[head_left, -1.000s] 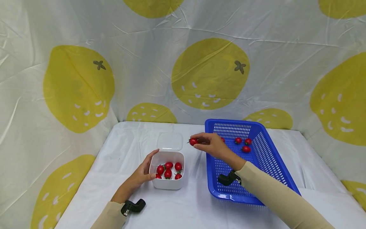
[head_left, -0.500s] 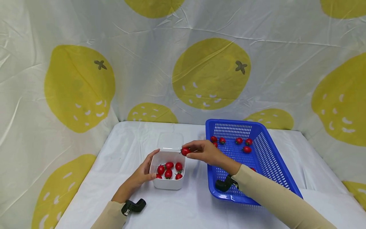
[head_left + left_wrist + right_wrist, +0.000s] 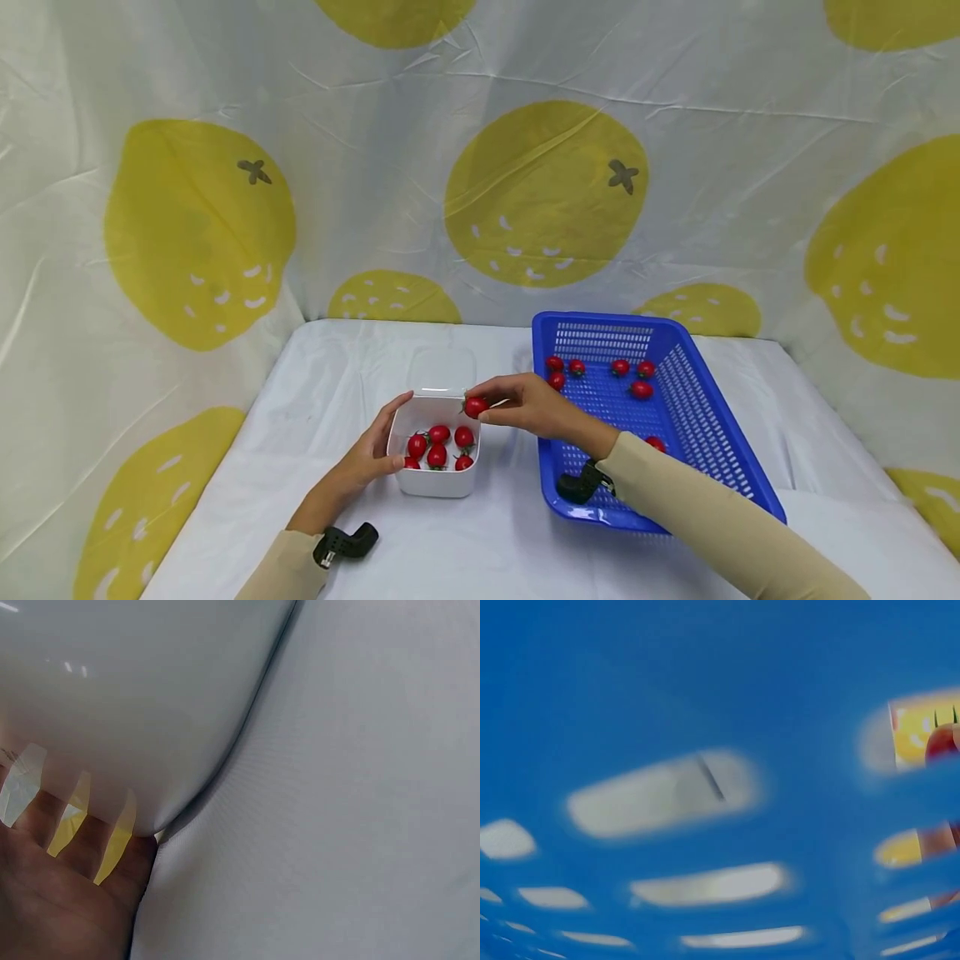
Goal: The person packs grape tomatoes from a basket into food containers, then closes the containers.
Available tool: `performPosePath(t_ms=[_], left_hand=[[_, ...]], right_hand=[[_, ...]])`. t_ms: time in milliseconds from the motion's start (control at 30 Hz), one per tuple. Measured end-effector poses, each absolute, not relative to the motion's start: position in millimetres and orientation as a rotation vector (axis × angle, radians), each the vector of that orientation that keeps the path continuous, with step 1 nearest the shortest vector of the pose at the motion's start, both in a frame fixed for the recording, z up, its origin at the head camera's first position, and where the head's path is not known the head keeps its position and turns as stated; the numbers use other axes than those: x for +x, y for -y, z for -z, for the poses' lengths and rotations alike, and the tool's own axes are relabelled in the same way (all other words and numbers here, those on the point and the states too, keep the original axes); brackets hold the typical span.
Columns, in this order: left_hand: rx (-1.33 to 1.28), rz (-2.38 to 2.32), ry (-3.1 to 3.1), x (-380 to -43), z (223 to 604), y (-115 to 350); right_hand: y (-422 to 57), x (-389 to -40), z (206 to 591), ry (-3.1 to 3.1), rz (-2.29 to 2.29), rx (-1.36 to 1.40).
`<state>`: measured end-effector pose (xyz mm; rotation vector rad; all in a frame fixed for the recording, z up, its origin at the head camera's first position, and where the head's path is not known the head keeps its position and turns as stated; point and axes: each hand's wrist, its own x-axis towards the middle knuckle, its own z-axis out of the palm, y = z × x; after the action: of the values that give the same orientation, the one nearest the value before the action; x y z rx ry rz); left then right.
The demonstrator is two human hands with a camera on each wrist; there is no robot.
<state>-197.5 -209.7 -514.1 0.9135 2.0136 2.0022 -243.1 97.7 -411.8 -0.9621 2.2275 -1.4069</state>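
Note:
In the head view, my left hand [image 3: 367, 458] holds the left side of a small white box [image 3: 437, 485], thumb over its near rim and fingertips at its far corner. The left wrist view shows these fingers against the box's smooth wall [image 3: 150, 690]. Several cherry tomatoes [image 3: 437, 455] lie on the box's floor. My right hand [image 3: 528, 408] pinches one cherry tomato [image 3: 475, 407] by thumb and fingers over the box's far right corner. The right wrist view is mostly filled by blue slotted plastic [image 3: 667, 690], with the pinched tomato cut off at the right edge.
A blue basket [image 3: 603, 518] stands right of the box, under my right forearm, with several cherry tomatoes [image 3: 641, 390] inside. A clear lid [image 3: 442, 371] lies behind the box on the white cloth [image 3: 330, 358]. A lemon-print curtain [image 3: 367, 208] hangs behind.
My right hand has carried the pinched tomato left and nearer, from beside the basket to over the box's far right corner. My left hand has stayed on the box.

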Motion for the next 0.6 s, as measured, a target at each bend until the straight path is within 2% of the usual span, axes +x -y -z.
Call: performPosePath(t_ms=[333, 600], left_hand=[[0.991, -2.041, -1.948, -197.7, 516.9, 209.2], [0.945, -2.044, -1.957, -196.5, 514.5, 209.0]], right_hand=[[-97.5, -238.9, 411.8, -2.246, 1.359, -0.959], [-97.0, -239.0, 410.3, -2.228, 1.363, -0.969]])
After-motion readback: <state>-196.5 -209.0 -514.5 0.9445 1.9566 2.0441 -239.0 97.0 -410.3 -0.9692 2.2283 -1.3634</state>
